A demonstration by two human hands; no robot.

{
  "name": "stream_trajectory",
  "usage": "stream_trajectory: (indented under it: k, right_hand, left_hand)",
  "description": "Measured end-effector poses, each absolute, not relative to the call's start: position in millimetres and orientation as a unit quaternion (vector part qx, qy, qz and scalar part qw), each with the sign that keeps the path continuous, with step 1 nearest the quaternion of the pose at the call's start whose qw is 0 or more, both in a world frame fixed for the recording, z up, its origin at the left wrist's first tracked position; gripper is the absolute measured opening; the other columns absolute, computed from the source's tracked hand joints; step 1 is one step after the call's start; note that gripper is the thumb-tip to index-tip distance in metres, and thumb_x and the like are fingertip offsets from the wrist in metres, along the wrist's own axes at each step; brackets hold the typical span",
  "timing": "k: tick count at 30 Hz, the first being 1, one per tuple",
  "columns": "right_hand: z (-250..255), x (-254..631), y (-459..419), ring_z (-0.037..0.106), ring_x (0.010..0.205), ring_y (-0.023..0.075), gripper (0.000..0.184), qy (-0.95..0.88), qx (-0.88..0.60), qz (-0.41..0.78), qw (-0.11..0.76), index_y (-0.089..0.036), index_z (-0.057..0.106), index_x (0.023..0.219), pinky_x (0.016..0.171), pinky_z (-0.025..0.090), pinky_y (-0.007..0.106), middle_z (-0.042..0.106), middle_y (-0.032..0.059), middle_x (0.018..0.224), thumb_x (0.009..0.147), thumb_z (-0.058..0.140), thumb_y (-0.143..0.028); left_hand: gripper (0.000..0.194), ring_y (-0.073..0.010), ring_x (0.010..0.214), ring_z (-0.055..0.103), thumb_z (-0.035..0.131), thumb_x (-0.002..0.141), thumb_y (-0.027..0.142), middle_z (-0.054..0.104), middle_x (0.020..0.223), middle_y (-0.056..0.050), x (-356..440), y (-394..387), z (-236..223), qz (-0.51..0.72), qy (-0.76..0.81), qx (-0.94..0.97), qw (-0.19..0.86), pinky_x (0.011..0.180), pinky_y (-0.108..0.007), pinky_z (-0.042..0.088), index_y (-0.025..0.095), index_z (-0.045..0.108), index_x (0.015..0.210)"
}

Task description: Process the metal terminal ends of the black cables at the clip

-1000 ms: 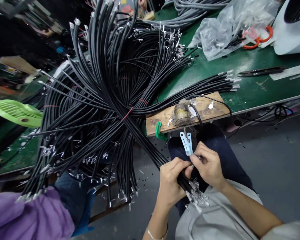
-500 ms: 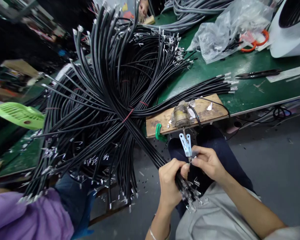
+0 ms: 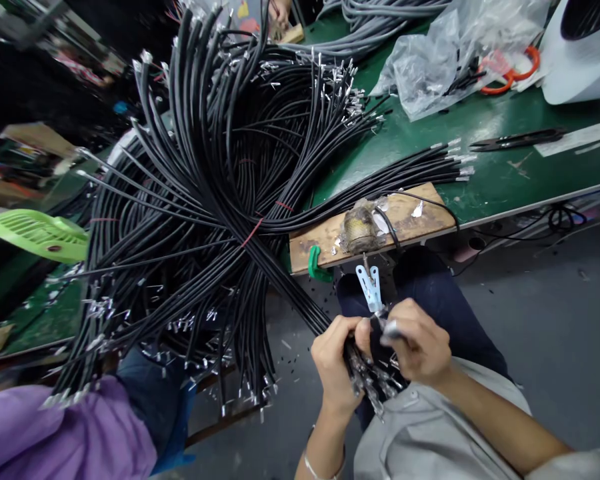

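Head view: the left hand (image 3: 335, 363) is clamped around a bundle of black cables (image 3: 293, 290), silver ends (image 3: 373, 387) at 5 o'clock. The right hand (image 3: 420, 343) blurs beside it; I can't tell its grip. At 12 o'clock hangs a blue clothes peg (image 3: 369, 289). Toward 1 o'clock lies a clear plastic bag (image 3: 420, 73), dark bits showing, inside or under unclear.
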State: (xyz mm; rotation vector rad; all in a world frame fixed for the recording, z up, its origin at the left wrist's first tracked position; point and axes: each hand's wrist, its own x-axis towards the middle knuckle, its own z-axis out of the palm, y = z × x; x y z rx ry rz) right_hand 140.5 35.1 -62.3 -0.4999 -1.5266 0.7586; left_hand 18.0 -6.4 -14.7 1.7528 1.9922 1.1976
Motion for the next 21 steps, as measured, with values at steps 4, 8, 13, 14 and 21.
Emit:
stream_trajectory:
  k: [4, 8, 13, 14, 21]
  right_hand:
    - [-58, 151, 31, 0.055, 0.07, 0.0174, 0.011, -0.6, -0.31, 0.451, 0.583, -0.018, 0.06, 0.098, 0.062, 0.048, 0.031, 0.058, 0.0061, 0.081, 0.088, 0.056, -0.017]
    - [-48, 150, 48, 0.055, 0.073, 0.017, 0.011, -0.627, -0.309, 0.525, 0.486, -0.017, 0.063, 0.088, 0.066, 0.045, 0.031, 0.062, 0.0072, 0.083, 0.09, 0.053, -0.018]
    - [-49, 146, 57, 0.047, 0.063, 0.0156, 0.025, -0.63, -0.166, 0.599, 0.465, -0.016, 0.063, 0.068, 0.061, 0.037, 0.031, 0.054, 0.0033, 0.063, 0.089, 0.059, -0.029]
    - [-52, 144, 55, 0.045, 0.061, 0.0149, 0.03, -0.581, -0.125, 0.669, 0.446, -0.016, 0.062, 0.066, 0.059, 0.036, 0.03, 0.052, 0.0021, 0.061, 0.088, 0.059, -0.037]
    - [-72, 144, 67, 0.032, 0.048, 0.0086, 0.042, -0.432, -0.135, 0.841, 0.297, -0.016, 0.049, 0.05, 0.049, 0.024, 0.026, 0.039, -0.0046, 0.051, 0.078, 0.067, -0.041]
  left_hand:
    - [0.015, -0.0083, 0.053, 0.052, 0.059, 0.084, 0.01, 0.056, 0.06, 0.002, 17, -7, -19, 0.414, 0.661, 0.612, 0.13, 0.054, -0.02, 0.038, 0.015, 0.062, 0.07]
    - [0.016, -0.0082, 0.053, 0.049, 0.058, 0.085, 0.011, 0.053, 0.06, 0.003, 16, -8, -16, 0.413, 0.65, 0.62, 0.149, 0.053, -0.02, 0.036, 0.015, 0.061, 0.071]
    - [0.025, -0.0087, 0.051, 0.048, 0.054, 0.09, 0.019, 0.052, 0.058, 0.001, 2, -6, 2, 0.374, 0.589, 0.663, 0.271, 0.052, -0.022, 0.033, 0.015, 0.059, 0.066]
    - [0.023, -0.0094, 0.052, 0.049, 0.056, 0.09, 0.021, 0.054, 0.059, 0.001, -2, -5, 4, 0.378, 0.559, 0.676, 0.295, 0.052, -0.022, 0.035, 0.015, 0.06, 0.068]
    - [0.007, -0.0138, 0.061, 0.058, 0.064, 0.083, 0.014, 0.063, 0.067, -0.003, -2, -7, -3, 0.426, 0.541, 0.671, 0.277, 0.06, -0.025, 0.043, 0.015, 0.066, 0.076]
